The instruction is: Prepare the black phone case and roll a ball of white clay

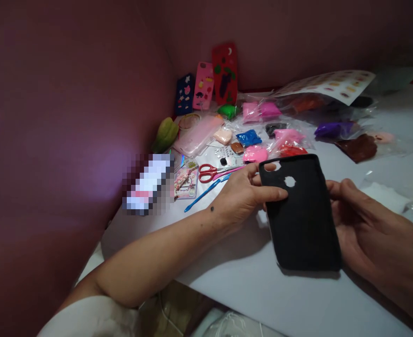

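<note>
Over a white table [224, 267], pinching a black phone case [303, 229] in the left hand [241, 192], near red-handled scissors [217, 171], and touching the case's opposite edge with the half-curled right hand [371, 222], unclear whether gripping.

Craft corner where two pink walls [280, 37] meet; home or small studio, I cannot tell which. Reference item: red-handled scissors [208, 172], lying on the white table [220, 276] before me. Just nearer me than the scissors: one slim blue tool [206, 193]. Beyond them, rightward: clear packets [248, 137] of brightly coloured, clay-like stuff. Directly beyond: three decorated phone cases [203, 86], propped upright. Beyond, far right: one sheet of small printed pictures [336, 84]. Beyond, leftward: one green fruit [165, 133], a domestic touch.
</note>
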Available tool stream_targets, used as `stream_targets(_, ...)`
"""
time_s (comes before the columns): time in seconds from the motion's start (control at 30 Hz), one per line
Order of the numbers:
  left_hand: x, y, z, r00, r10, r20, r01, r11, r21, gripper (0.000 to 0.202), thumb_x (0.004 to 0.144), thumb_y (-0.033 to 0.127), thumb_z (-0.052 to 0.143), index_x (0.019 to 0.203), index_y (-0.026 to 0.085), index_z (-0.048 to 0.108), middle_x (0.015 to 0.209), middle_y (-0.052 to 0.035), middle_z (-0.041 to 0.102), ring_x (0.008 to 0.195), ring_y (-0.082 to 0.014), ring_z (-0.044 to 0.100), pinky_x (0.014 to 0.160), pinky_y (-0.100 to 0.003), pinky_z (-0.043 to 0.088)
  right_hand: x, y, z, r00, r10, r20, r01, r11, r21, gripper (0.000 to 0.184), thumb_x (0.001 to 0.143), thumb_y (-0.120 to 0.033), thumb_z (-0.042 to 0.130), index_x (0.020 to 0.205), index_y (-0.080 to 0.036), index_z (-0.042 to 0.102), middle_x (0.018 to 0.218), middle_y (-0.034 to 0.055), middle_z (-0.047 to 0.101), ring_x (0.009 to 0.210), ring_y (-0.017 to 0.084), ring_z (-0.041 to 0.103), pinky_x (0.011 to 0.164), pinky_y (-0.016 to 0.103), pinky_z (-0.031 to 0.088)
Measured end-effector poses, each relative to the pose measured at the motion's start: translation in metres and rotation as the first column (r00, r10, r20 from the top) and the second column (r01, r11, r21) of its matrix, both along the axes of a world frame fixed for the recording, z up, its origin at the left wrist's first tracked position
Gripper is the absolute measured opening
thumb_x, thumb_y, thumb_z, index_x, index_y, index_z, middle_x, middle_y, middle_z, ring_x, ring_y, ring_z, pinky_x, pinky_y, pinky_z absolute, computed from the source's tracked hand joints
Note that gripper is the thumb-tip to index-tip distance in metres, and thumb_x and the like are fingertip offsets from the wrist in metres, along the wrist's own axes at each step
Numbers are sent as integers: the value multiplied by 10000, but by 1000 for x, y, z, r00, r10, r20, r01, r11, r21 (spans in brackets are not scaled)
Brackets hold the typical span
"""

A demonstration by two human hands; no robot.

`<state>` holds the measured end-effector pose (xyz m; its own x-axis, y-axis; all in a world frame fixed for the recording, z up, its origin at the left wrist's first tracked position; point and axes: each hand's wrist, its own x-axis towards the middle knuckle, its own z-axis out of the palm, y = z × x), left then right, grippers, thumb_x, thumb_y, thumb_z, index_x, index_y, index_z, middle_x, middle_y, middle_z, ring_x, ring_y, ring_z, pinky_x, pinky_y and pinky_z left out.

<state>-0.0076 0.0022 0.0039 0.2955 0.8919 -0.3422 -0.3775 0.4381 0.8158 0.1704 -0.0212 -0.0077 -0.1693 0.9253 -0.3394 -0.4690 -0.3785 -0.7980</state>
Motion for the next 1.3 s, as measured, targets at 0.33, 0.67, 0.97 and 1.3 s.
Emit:
stream_targets(0.33,0,1,3,992,-116,-50,119,990,78,427,669,112,774,1064,135,614,937,-49,710,887,-188,660,843,-317,485,-3,1,-5,999,27,43,-26,1000,-18,459,660,-229,855,1061,-194,634,922,44,733,766,164,697,692,271,583)
stream_targets(0.67,-1,-1,1,952,-268,-146,281,957,73,483,690,134,783,1143,156,615,977,-43,670,853,-167,635,762,-284,509,4,5,-2,989,116,-94,-119,993,-25,362,710,-167,830,1050,-166,706,990,82,761,812,196,733,777,321,603)
stream_targets(0.97,-5,6,-6,956,-220,193,216,976,40,141,853,246,698,819,110,711,698,-21,626,611,-84,586,569,-179,470,7,9,2,923,265,-281,-297,952,-79,294,742,-135,730,1033,-114,757,967,125,762,857,249,743,827,360,596)
stream_targets(1.3,-2,5,-1,979,-180,99,183,983,-26,192,745,255,805,753,112,677,634,-3,621,535,-75,567,549,-178,447,4,7,4,976,166,-142,-186,973,-138,414,604,-156,844,1002,-137,731,963,114,759,834,254,730,847,405,580)
